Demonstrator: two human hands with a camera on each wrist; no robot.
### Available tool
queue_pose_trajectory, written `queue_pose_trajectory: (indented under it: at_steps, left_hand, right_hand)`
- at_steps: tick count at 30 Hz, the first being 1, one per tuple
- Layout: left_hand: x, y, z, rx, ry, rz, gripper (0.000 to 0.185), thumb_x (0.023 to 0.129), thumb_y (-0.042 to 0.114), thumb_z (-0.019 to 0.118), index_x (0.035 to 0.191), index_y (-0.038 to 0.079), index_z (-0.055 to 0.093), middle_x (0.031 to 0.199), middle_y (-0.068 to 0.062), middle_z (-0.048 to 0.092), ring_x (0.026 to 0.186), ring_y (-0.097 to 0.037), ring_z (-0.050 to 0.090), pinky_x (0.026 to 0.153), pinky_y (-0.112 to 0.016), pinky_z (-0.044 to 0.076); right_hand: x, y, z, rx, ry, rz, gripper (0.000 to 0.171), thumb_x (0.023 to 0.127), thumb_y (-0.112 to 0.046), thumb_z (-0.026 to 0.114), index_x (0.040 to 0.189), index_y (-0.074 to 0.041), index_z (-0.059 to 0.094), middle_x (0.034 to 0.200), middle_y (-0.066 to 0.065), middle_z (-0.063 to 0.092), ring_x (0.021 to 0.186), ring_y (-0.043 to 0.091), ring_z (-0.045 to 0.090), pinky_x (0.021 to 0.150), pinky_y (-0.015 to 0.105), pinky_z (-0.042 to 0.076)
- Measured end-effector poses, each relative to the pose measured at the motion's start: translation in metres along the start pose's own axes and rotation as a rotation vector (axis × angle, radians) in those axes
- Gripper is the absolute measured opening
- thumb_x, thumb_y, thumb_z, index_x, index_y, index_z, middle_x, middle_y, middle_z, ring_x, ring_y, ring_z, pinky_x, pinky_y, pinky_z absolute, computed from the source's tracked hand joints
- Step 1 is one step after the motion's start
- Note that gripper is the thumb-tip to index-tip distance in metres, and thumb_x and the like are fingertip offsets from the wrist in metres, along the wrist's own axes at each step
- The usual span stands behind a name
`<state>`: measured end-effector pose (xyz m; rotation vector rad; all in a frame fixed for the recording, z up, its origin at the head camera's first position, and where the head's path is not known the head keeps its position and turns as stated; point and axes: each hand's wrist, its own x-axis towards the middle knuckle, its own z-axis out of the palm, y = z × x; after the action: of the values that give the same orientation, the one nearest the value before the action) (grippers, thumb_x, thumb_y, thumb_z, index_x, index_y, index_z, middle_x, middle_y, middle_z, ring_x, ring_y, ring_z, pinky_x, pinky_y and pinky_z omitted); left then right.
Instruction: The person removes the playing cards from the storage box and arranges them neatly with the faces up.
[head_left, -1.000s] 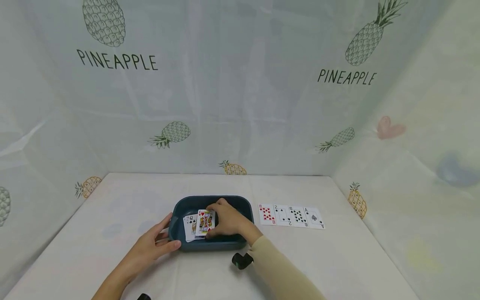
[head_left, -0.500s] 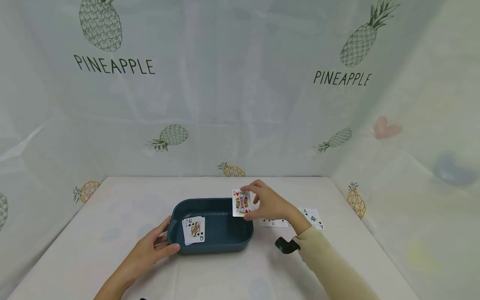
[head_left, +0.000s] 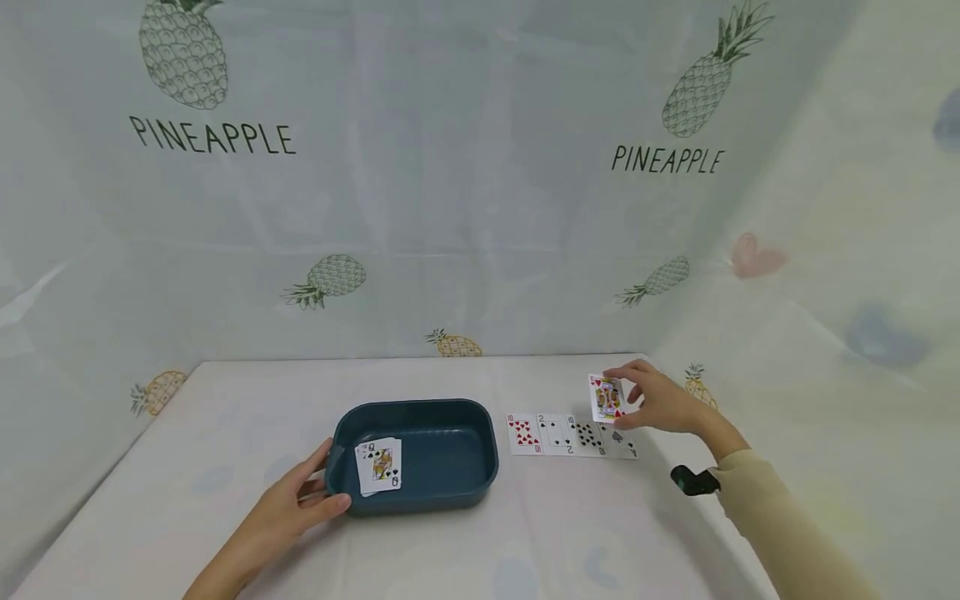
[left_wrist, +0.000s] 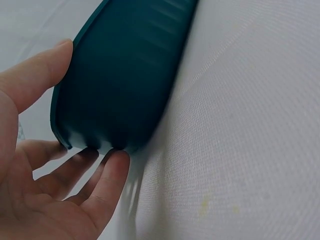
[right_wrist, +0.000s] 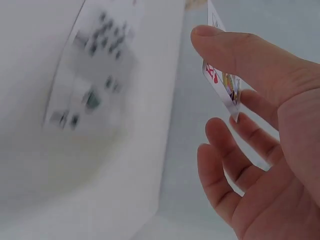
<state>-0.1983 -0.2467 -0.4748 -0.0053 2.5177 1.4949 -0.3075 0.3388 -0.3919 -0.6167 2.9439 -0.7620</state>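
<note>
My right hand (head_left: 663, 404) pinches a king of hearts playing card (head_left: 606, 398) between thumb and fingers, up off the table. It hangs in front of the right part of a card row: ten of hearts (head_left: 523, 433), two of spades (head_left: 555, 435), ten of spades (head_left: 587, 435) and ace of spades (head_left: 621, 443). In the right wrist view, the card (right_wrist: 227, 82) appears nearly edge-on. My left hand (head_left: 288, 500) holds the left end of a dark blue tray (head_left: 450, 467), thumb and fingertips against its wall (left_wrist: 115, 85). Inside lies a small card stack, queen of spades (head_left: 384, 465) on top.
A white cloth covers the table (head_left: 420, 558). Pale curtains with pineapple prints (head_left: 335, 275) close off the back and sides. A black strap-like device (head_left: 693, 481) sits at my right wrist.
My right hand has lifted the king of hearts out of the tray and carried it right, over the card row. The queen of spades is now uncovered. My left hand stays at the tray.
</note>
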Motion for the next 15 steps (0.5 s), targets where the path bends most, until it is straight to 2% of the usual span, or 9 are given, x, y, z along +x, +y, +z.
queue_pose_trajectory:
  at_steps: [4, 8, 15]
  left_hand:
    - [0.000, 0.000, -0.001, 0.000, -0.004, -0.004, 0.102, 0.094, 0.045, 0.082, 0.172, 0.021, 0.020, 0.168, -0.024, 0.035, 0.143, -0.044, 0.051, 0.104, -0.048, 0.057]
    - [0.001, -0.001, -0.001, -0.012, -0.016, -0.008, 0.103, 0.094, 0.045, 0.081, 0.172, 0.020, 0.019, 0.168, -0.025, 0.034, 0.142, -0.045, 0.051, 0.102, -0.046, 0.058]
    - [0.003, -0.001, -0.001, -0.019, -0.019, 0.009, 0.102, 0.094, 0.043, 0.082, 0.172, 0.022, 0.020, 0.169, -0.024, 0.033, 0.143, -0.043, 0.052, 0.102, -0.043, 0.058]
  right_hand:
    - [-0.018, 0.033, -0.005, 0.008, -0.021, 0.093, 0.082, 0.082, -0.025, 0.094, 0.152, -0.009, 0.055, 0.143, 0.019, 0.049, 0.105, 0.030, 0.062, 0.074, 0.032, 0.055]
    - [-0.033, 0.062, -0.004, 0.005, -0.056, 0.142, 0.082, 0.080, -0.024, 0.095, 0.151, -0.007, 0.057, 0.143, 0.022, 0.049, 0.105, 0.028, 0.063, 0.073, 0.030, 0.055]
    - [-0.043, 0.088, -0.002, 0.010, -0.138, 0.160, 0.084, 0.076, -0.021, 0.095, 0.149, -0.004, 0.058, 0.141, 0.022, 0.050, 0.106, 0.028, 0.064, 0.080, 0.036, 0.054]
